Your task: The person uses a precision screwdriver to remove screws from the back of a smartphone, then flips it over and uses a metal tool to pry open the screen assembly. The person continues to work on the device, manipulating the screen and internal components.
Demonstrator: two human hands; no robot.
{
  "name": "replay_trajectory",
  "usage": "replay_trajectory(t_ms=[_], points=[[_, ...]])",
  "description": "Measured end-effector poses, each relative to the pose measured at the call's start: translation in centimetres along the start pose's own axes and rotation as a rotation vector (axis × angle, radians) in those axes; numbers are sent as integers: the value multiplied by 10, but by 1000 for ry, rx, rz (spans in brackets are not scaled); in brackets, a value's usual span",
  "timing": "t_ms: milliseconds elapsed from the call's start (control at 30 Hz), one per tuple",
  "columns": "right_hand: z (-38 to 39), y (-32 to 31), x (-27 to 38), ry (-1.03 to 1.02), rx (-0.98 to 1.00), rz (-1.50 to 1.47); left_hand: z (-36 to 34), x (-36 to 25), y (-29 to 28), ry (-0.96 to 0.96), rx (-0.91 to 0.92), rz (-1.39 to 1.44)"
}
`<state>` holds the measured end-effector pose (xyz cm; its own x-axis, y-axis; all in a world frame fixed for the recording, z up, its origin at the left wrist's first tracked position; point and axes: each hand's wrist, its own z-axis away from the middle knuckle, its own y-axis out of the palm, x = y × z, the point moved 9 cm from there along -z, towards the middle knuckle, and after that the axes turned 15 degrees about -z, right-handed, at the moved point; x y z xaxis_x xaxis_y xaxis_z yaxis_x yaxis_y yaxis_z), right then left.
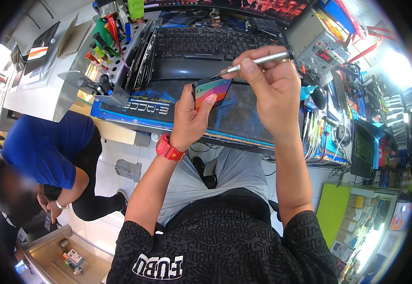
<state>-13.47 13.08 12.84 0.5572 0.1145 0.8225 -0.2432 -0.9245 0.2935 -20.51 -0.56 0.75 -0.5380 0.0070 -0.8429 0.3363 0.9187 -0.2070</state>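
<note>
My left hand [189, 118], with a red watch on its wrist, grips a smartphone [213, 92] over the near side of the bench. The phone is tilted, its lit screen showing coloured bands, and my thumb lies on the glass. In my right hand [274, 97] is a slim silver precision screwdriver [271, 57], pinched between thumb and fingers. Its tip points left and down to the phone's upper edge. Whether the tip touches the phone, I cannot tell.
A black keyboard [196, 42] lies behind the phone on a dark mat [158, 106]. To the left stands a tool rack [116, 90]; a power supply [319, 52] sits at the right. Another person [49, 151] in blue bends at the left beside an open drawer [92, 260].
</note>
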Motion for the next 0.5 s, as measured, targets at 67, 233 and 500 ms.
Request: replay_trajectory(t_ms=[67,233,500], points=[[-1,2,2,-2,10,-6,0,2,0,3,1,-15],[-6,8,8,14,82,147,0,0,0,13,-7,-14],[-26,35,26,77,296,575,-1,-4,-1,19,11,-69]])
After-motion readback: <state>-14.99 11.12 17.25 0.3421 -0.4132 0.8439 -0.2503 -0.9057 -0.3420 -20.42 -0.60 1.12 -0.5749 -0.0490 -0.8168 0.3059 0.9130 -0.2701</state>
